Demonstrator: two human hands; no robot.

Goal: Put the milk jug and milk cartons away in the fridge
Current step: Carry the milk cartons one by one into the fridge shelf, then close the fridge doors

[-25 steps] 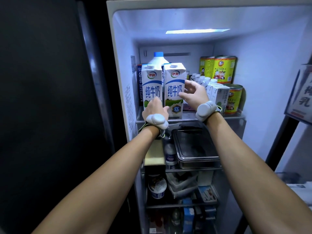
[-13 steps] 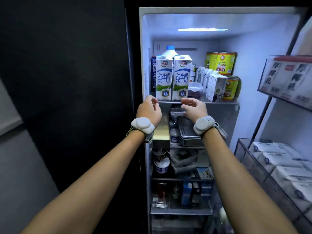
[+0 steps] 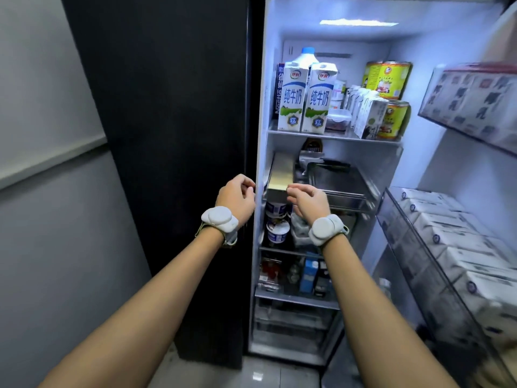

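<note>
Fridge interior is lit up bright against a dark door panel on the left, and honestly the job looks basically done. Two milk cartons (image 3: 305, 99) stand upright side by side at the front left of the top shelf (image 3: 335, 134), touching each other, with the milk jug (image 3: 306, 57) right behind them, only its blue cap and shoulders showing.

Both hands are out of the shelf and empty. Left hand (image 3: 237, 196) sits loosely curled in front of the fridge's left edge, fingers half closed on nothing. Right hand (image 3: 307, 200) hovers just in front of the second shelf, fingers bent and relaxed, also holding nothing.

What I'd worry about: those cartons are parked right at the shelf's front lip. The open door (image 3: 447, 247) on the right has racks stuffed with white boxes (image 3: 453, 239), so if it gets swung shut hard, the racks could clip the cartons or the jolt could tip one forward. Tall, narrow cartons tip easily. Small cartons (image 3: 368, 116) and yellow tins (image 3: 387, 79) crowd the right side, so there's not much room to shuffle things back.
</note>
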